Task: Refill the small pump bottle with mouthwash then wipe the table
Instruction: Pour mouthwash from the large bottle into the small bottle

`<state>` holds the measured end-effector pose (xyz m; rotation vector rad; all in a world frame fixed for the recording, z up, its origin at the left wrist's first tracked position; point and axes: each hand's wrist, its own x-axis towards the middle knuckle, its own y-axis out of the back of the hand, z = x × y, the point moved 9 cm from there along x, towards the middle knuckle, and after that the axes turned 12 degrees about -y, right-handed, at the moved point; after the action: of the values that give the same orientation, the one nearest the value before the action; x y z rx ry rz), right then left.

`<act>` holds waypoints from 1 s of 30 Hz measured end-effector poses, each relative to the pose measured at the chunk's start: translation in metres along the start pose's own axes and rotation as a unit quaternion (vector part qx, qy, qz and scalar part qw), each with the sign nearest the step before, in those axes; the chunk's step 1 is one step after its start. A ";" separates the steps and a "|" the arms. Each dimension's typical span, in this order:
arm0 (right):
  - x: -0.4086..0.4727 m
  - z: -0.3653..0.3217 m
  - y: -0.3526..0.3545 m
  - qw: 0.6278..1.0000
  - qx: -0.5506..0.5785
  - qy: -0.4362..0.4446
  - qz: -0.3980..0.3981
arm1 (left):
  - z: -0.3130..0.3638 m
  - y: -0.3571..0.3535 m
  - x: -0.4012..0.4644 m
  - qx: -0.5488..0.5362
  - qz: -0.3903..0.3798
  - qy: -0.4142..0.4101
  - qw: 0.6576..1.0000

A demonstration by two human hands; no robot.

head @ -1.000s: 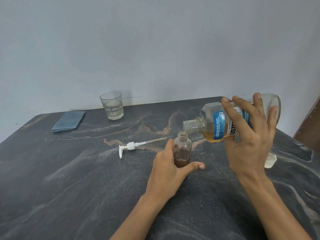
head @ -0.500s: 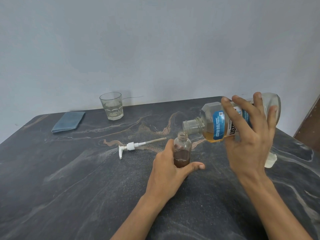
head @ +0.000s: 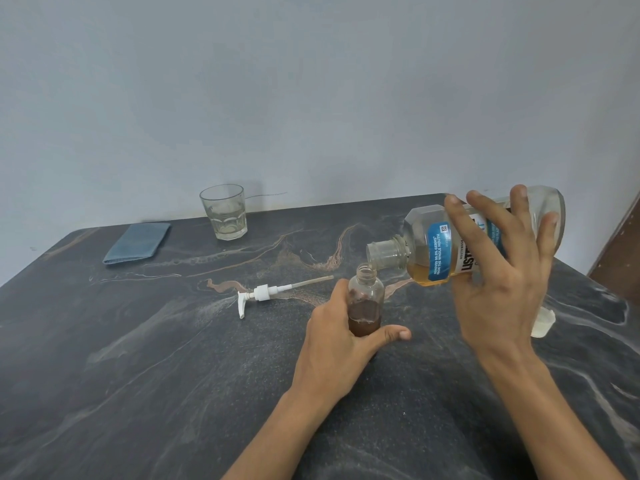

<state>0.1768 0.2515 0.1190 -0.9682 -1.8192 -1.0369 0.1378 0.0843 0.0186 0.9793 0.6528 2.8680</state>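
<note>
A small clear bottle [head: 366,292] stands upright on the dark marble table [head: 156,358], its neck uncapped and its lower part filled with amber-brown liquid. My left hand [head: 341,344] grips its base, thumb across the front. My right hand [head: 502,282] holds the large mouthwash bottle [head: 429,249] tipped almost flat, its open mouth just above and to the right of the small bottle's neck. A little amber mouthwash pools low in the big bottle. The white pump head [head: 263,293] with its tube lies on the table to the left.
A folded blue cloth [head: 138,242] lies at the back left. A drinking glass [head: 224,212] with a little pale liquid stands near the wall. A white cap [head: 543,323] sits behind my right wrist. A brown door edge [head: 620,251] is at the right.
The large bottle's mouth has dipped slightly closer to the small bottle's neck. Both hands keep their grips and places.
</note>
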 end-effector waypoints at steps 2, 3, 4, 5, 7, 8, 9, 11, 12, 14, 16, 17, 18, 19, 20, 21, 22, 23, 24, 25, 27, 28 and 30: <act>0.000 0.000 0.000 1.000 -0.001 0.000 -0.001 | 0.000 0.000 0.000 0.001 0.000 -0.001 1.000; 0.000 0.000 0.000 1.000 -0.002 0.000 -0.001 | 0.000 -0.001 0.000 0.000 -0.001 -0.001 1.000; 0.000 0.000 -0.001 1.000 -0.003 0.000 -0.002 | 0.000 -0.001 0.000 0.000 -0.002 0.000 1.000; 0.000 0.000 -0.001 1.000 -0.003 0.000 -0.002 | 0.000 -0.001 0.000 0.000 -0.003 0.001 1.000; 0.000 0.000 0.000 1.000 -0.003 -0.001 -0.002 | -0.001 -0.001 0.000 0.000 -0.005 0.003 1.000; 0.000 0.000 0.000 1.000 -0.003 -0.002 -0.002 | -0.001 -0.001 0.000 0.001 -0.005 0.004 1.000; 0.000 0.001 0.000 1.000 -0.003 -0.001 -0.001 | -0.001 0.000 0.000 0.003 -0.005 0.004 1.000; 0.000 0.000 0.000 1.000 -0.003 0.000 0.000 | 0.000 0.000 0.000 0.004 -0.006 0.005 1.000; 0.000 0.000 0.000 1.000 -0.003 0.000 0.000 | 0.000 0.000 -0.001 0.004 -0.007 0.006 1.000; 0.000 -0.001 -0.001 1.000 -0.003 0.003 -0.003 | 0.000 -0.001 -0.001 0.003 -0.009 0.007 1.000; 0.000 -0.001 -0.001 1.000 -0.002 0.003 -0.006 | 0.000 -0.001 -0.001 0.001 -0.011 0.011 1.000; 0.000 -0.001 -0.001 1.000 -0.003 0.002 -0.007 | -0.001 -0.002 -0.001 0.001 -0.012 0.013 1.000; 0.000 -0.001 -0.001 1.000 -0.003 0.002 -0.008 | -0.001 -0.002 -0.001 0.001 -0.013 0.014 1.000; 0.000 -0.001 0.000 1.000 -0.003 0.001 -0.007 | 0.000 -0.001 -0.001 0.001 -0.012 0.014 1.000; 0.000 -0.001 0.000 1.000 -0.003 0.001 -0.007 | 0.000 -0.001 -0.001 0.001 -0.010 0.013 1.000; 0.000 -0.001 -0.001 1.000 -0.003 0.002 -0.007 | 0.000 -0.001 -0.001 0.000 -0.009 0.013 1.000; 0.000 -0.001 -0.001 1.000 -0.002 0.002 -0.006 | 0.000 -0.001 -0.001 -0.001 -0.008 0.012 1.000; 0.000 -0.001 0.000 1.000 0.000 0.002 -0.005 | 0.000 -0.001 -0.001 -0.001 -0.007 0.011 1.000; 0.000 -0.001 0.000 1.000 0.002 0.002 -0.004 | -0.001 -0.001 -0.001 0.000 -0.006 0.011 1.000; -0.001 -0.001 0.000 1.000 0.004 0.002 -0.003 | -0.001 -0.001 -0.001 0.000 -0.006 0.011 1.000; -0.001 -0.001 0.000 1.000 0.002 0.002 -0.002 | -0.002 -0.001 -0.001 0.000 -0.005 0.011 1.000; -0.001 -0.001 0.000 1.000 0.002 0.002 -0.001 | -0.002 -0.001 -0.002 0.000 -0.005 0.012 1.000; 0.000 -0.002 0.001 1.000 0.003 0.002 0.000 | -0.002 -0.001 -0.002 -0.001 -0.005 0.013 1.000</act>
<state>0.1780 0.2501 0.1194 -0.9617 -1.8170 -1.0320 0.1380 0.0841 0.0159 0.9390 0.6537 2.8770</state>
